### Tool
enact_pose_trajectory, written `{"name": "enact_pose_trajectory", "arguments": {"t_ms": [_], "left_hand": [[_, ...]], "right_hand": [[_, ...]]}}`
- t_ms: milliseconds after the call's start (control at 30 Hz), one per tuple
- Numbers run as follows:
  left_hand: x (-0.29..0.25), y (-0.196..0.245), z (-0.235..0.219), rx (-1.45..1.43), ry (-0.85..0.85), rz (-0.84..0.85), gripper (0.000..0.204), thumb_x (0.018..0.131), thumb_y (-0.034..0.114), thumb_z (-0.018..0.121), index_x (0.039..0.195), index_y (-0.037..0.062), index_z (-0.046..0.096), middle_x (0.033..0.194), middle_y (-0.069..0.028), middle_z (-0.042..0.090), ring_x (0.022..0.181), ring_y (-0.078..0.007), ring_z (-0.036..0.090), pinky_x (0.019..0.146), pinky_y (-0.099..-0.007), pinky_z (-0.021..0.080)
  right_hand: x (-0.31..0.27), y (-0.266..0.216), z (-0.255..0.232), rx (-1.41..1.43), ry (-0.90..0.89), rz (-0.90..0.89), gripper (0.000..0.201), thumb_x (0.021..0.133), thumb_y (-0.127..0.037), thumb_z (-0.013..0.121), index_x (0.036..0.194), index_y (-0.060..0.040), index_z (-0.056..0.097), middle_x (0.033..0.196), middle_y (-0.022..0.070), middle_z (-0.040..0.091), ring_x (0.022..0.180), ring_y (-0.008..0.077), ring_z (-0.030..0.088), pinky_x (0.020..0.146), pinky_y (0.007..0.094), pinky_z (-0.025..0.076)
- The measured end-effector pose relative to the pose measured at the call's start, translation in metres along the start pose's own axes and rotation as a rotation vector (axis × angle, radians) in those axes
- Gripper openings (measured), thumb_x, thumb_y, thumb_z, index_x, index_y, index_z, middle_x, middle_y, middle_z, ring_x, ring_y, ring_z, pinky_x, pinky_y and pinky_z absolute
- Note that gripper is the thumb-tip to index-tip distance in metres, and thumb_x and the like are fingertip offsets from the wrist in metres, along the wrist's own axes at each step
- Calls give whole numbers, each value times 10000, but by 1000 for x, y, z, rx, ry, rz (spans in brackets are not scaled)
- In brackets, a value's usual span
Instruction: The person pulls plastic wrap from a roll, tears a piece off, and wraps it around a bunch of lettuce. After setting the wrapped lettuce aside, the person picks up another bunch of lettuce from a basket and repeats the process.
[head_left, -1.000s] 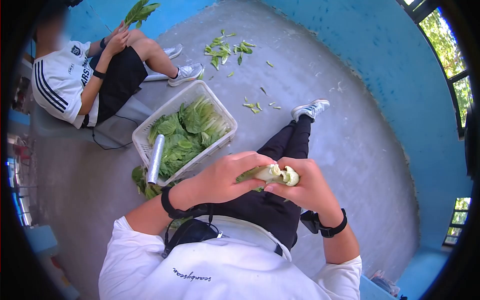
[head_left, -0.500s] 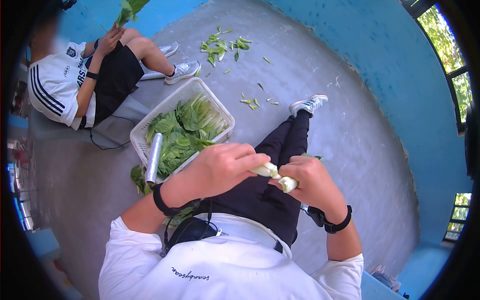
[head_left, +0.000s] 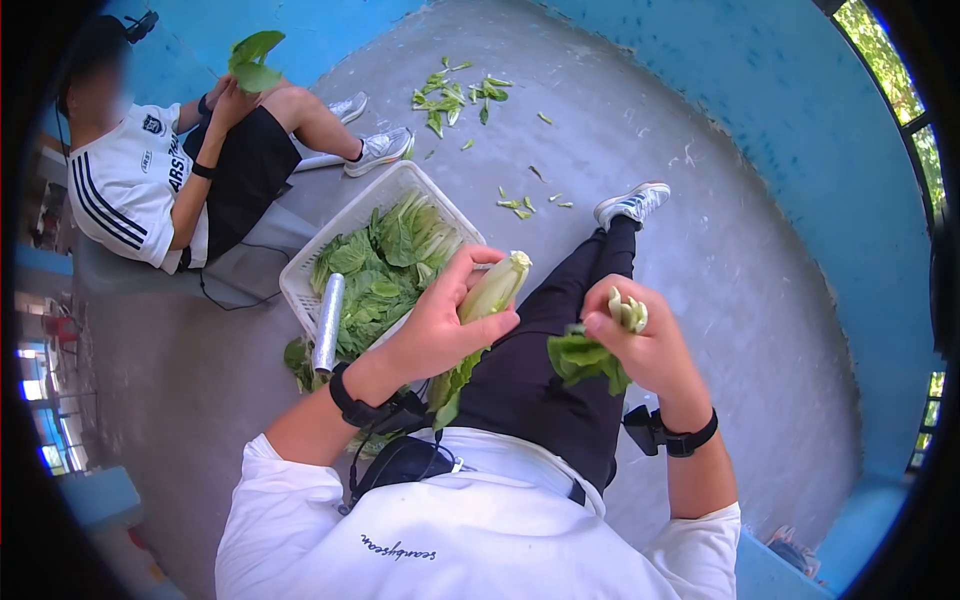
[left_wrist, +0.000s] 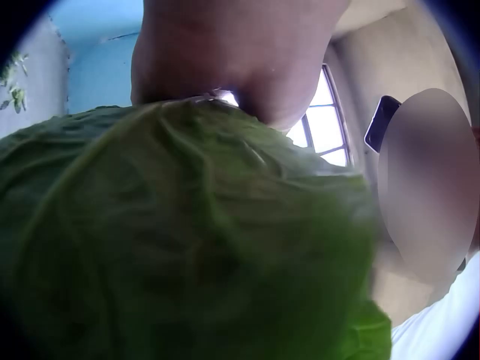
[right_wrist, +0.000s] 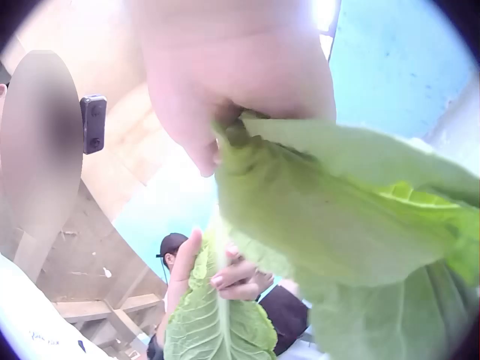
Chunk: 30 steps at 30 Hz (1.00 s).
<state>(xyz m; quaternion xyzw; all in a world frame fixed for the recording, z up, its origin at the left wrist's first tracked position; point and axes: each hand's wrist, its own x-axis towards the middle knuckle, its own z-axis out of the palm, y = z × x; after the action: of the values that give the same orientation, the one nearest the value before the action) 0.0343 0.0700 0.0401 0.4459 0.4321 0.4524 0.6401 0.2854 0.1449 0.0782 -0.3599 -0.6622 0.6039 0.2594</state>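
In the head view my left hand [head_left: 425, 338] grips a head of leafy greens [head_left: 492, 292], its pale cut base pointing up and away and its leaves hanging below the palm. A broad green leaf [left_wrist: 187, 232] of it fills much of the left wrist view. To the right, my right hand [head_left: 645, 345] holds several loose leaves [head_left: 588, 364] by their pale stalk ends, which poke up past the thumb. The right wrist view shows these leaves [right_wrist: 337, 202] spreading out below the fist. A gap separates the two hands, over the lap.
A white plastic crate [head_left: 455, 212] of leafy greens stands left of my legs. A shiny silver roll [head_left: 329, 322] lies across its near edge. Torn leaf scraps [head_left: 440, 100] lie on the grey floor ahead. Another person [head_left: 125, 185] sits at the left, holding a green leaf [head_left: 255, 62].
Both hands were together at the pale stalk bases. They have since moved apart, the right one carrying leaves separated from the head, and the left has turned to show the whole head.
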Motion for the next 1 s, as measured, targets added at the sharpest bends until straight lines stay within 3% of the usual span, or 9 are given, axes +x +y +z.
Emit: {"name": "enact_pose_trajectory", "arguments": {"t_ms": [133,300,400,500,600,933,1000], "left_hand": [[1,-4,5,-147,-26,-21,294,973,118,665,1179,78,459,1074,-18,595,932,-79,560,849,-250,481],[4,-12,14,138,77,193,322,926,87,744,1173,64,539,1043,-25,614,916,-82,596,779,-253,501],[6,-12,23,242,118,249,312,887,94,797,1124,54,599,1006,-26,628,887,-88,609,735,-255,506],[8,-12,27,308,149,273,299,863,108,825,1086,52,634,955,-32,637,838,-97,619,715,-258,503],[9,-10,26,352,147,254,280,863,114,820,1072,46,648,902,-45,650,792,-114,633,701,-269,503],[9,13,25,539,15,274,282,836,60,766,1090,29,646,886,-124,693,773,-245,692,695,-335,519],[8,14,23,576,-2,273,289,829,49,758,1099,25,657,924,-117,697,804,-239,691,717,-328,517]], "right_hand": [[3,-6,8,39,0,106,84,915,-70,752,960,-45,685,674,-67,488,640,24,428,571,229,349],[6,-10,22,-17,106,105,200,852,-94,819,1019,-37,727,662,-62,470,636,24,431,563,231,359],[7,-4,31,-113,160,-68,266,815,-98,844,1045,-16,741,682,-17,574,645,50,522,590,238,426],[6,17,39,-89,223,-172,243,807,-80,838,1022,-1,755,777,48,699,679,95,623,631,271,497],[3,4,35,-86,198,-74,202,810,-64,828,992,-3,764,855,99,749,694,146,678,642,309,525],[-7,-20,15,-416,17,-40,208,840,-65,787,1037,-19,741,829,162,716,696,325,678,655,367,528],[-7,-20,11,-483,-24,-66,215,839,-73,784,1040,-20,726,821,163,708,717,343,676,664,380,527]]}}
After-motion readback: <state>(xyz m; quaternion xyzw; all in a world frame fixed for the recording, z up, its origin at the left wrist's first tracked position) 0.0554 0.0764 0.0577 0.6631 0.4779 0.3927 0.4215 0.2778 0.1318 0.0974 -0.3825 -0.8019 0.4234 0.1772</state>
